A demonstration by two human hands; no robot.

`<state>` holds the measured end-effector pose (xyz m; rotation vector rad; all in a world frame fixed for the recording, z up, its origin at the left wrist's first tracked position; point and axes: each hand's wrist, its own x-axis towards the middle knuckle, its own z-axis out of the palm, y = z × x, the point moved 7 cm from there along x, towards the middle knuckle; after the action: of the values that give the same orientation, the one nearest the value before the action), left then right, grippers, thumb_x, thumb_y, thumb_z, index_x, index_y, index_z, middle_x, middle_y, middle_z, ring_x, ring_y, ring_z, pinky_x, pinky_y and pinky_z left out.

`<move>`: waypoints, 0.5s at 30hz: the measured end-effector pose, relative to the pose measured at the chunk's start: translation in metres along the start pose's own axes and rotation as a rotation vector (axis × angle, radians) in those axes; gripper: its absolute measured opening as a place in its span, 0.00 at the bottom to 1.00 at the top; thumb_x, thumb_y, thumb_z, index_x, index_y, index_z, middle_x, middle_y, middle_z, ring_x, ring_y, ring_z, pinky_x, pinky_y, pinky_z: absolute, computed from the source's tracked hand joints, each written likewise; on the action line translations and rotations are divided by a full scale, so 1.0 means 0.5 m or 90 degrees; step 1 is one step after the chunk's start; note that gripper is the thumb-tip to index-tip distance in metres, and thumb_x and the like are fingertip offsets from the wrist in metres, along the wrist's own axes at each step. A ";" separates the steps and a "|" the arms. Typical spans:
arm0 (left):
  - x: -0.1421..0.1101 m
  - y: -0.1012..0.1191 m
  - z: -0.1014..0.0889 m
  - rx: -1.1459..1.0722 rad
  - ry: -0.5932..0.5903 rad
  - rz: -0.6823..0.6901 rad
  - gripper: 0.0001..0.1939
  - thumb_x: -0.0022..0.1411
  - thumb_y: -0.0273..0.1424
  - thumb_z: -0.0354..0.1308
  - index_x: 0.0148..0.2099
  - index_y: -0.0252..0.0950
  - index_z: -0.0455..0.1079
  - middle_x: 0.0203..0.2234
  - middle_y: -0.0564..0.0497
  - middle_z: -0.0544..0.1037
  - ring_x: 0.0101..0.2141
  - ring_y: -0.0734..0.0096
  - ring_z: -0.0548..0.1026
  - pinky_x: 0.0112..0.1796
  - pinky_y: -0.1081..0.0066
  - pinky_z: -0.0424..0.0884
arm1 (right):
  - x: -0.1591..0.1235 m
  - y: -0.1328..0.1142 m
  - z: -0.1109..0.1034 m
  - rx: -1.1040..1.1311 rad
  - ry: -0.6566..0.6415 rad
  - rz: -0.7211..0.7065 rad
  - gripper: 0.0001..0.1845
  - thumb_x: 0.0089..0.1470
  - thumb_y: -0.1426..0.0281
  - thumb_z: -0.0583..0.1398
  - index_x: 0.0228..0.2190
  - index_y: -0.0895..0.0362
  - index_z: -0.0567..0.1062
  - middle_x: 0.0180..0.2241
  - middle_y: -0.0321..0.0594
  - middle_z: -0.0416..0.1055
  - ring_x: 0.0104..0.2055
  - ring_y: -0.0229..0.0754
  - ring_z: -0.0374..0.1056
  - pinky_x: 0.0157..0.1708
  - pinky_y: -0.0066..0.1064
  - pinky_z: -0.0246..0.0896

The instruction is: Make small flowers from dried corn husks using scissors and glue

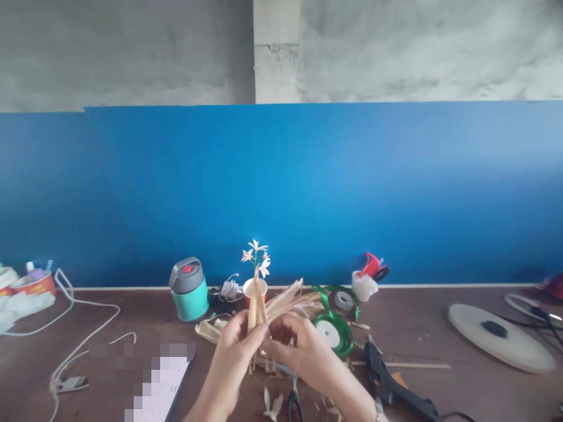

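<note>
The left hand (pixel 231 357) pinches a dry corn husk (pixel 257 310) up above the worktop (pixel 417 328), and the right hand (pixel 305 346) curls close beside it. Pulled too hard, the thin husk could split.

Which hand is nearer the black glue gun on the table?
Right. The right hand sits left of the glue gun, apart from it; the left hand, gripping a dried husk bundle, lies farther left.

— Left of the paper cup (pixel 254 291)?
— Flask (pixel 189 291), on the workbench (pixel 417 334).
— Right of the cup?
— Dried husks (pixel 288 300) just beside, then ribbon spool (pixel 329 335); glue gun (pixel 379 368) nearer, front right.
</note>
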<state>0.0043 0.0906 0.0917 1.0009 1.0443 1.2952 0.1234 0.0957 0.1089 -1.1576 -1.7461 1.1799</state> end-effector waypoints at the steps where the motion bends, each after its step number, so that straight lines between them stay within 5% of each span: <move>1: 0.000 -0.002 0.002 -0.001 -0.009 -0.014 0.15 0.48 0.35 0.65 0.39 0.33 0.74 0.30 0.49 0.79 0.37 0.60 0.75 0.37 0.69 0.68 | 0.000 0.004 -0.001 -0.005 0.012 0.009 0.06 0.45 0.69 0.62 0.24 0.59 0.71 0.22 0.33 0.65 0.25 0.34 0.58 0.23 0.22 0.51; 9: 0.000 -0.021 0.009 -0.015 -0.062 -0.086 0.20 0.45 0.35 0.67 0.42 0.33 0.75 0.30 0.48 0.79 0.33 0.62 0.75 0.34 0.70 0.68 | 0.004 0.023 -0.001 -0.004 -0.030 0.046 0.13 0.48 0.65 0.59 0.19 0.59 0.68 0.18 0.29 0.57 0.21 0.31 0.50 0.19 0.22 0.44; 15: 0.004 -0.018 0.008 0.008 -0.053 -0.085 0.18 0.45 0.36 0.65 0.39 0.32 0.76 0.22 0.53 0.76 0.26 0.70 0.71 0.29 0.74 0.65 | 0.006 0.016 -0.009 -0.049 -0.004 0.011 0.10 0.47 0.71 0.55 0.18 0.59 0.71 0.16 0.29 0.56 0.20 0.31 0.49 0.19 0.23 0.44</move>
<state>0.0104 0.0922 0.0838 0.9698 1.0387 1.1295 0.1288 0.1014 0.1029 -1.2170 -1.8031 1.1366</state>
